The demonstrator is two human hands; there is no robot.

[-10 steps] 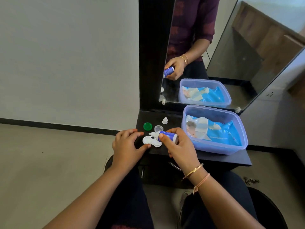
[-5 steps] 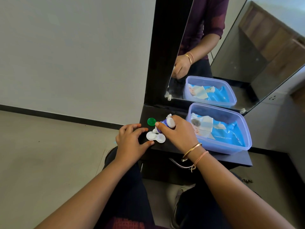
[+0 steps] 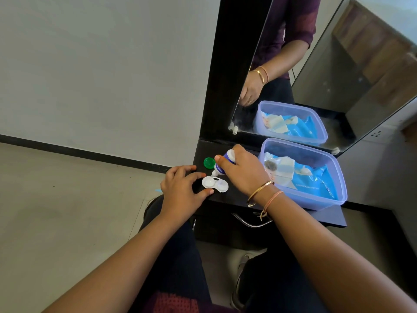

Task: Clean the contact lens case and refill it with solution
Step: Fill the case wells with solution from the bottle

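A white two-well contact lens case (image 3: 215,184) lies open on the black shelf (image 3: 234,196). My left hand (image 3: 180,190) steadies it, thumb and forefinger touching its left well. My right hand (image 3: 242,171) grips a small blue and white solution bottle (image 3: 222,166), turned upside down with its nozzle just above the left well. A green cap (image 3: 209,162) lies on the shelf behind the case.
A clear blue plastic tub (image 3: 316,201) with blue wipe packets and white tissue sits to the right on the shelf. A mirror (image 3: 304,75) in a black frame stands behind. A drawer handle (image 3: 250,222) is below the shelf edge.
My right hand has tipped the bottle from lying sideways to nozzle-down over the case's left well. The left hand has stayed on the case.
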